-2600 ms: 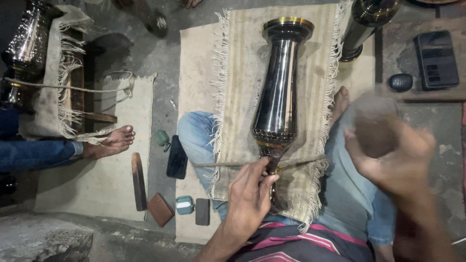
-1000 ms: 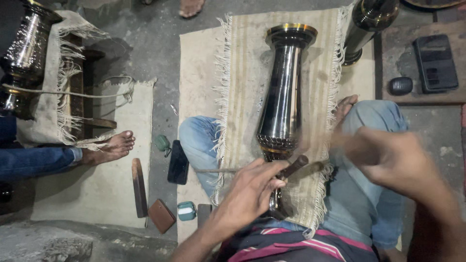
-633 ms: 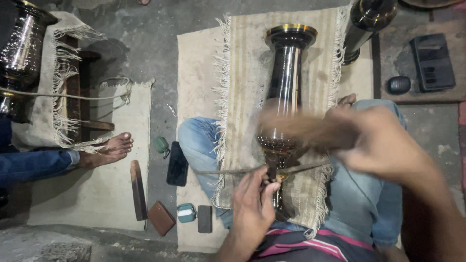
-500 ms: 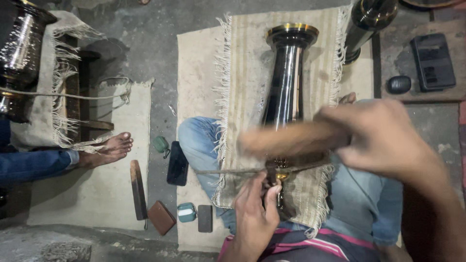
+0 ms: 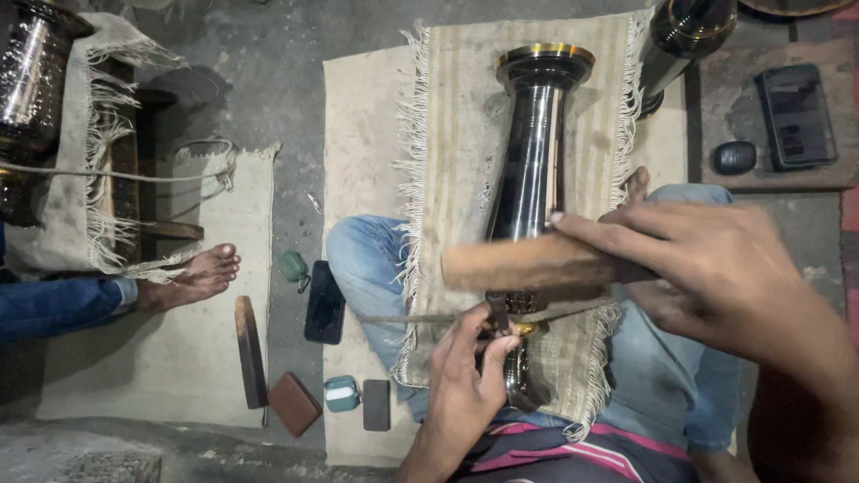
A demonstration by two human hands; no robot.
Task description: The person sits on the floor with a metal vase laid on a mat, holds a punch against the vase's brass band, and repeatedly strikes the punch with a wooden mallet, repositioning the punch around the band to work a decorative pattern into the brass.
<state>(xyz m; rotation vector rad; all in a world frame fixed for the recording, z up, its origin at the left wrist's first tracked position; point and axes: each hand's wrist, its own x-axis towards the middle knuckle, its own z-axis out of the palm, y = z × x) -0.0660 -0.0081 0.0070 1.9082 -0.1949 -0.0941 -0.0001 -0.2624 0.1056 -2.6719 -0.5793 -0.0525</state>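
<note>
Vase [image 5: 535, 152] lies on lap; right hand [image 5: 716, 268] fingers grip wooden mallet [image 5: 523, 265], left hand [image 5: 465, 380] fingers pinch punch [image 5: 497, 313].

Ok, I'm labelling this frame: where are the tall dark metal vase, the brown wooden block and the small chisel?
Tall dark metal vase [image 5: 534, 161]: head view, mid body.
Brown wooden block [image 5: 510, 265]: head view, its front face.
Small chisel [image 5: 498, 315]: head view, the shaft above the left fingers.

A grey concrete floor [image 5: 268, 80] carries everything. A pale mat [image 5: 179, 358] lies on it at the left, with a dark wooden bar [image 5: 250, 351] on its right edge. Just right of that, on bare floor, lie a black phone [image 5: 324, 301], a small green case [image 5: 293, 266] and a brown block [image 5: 295, 404]. Another mat [image 5: 367, 134] lies at the centre.
</note>
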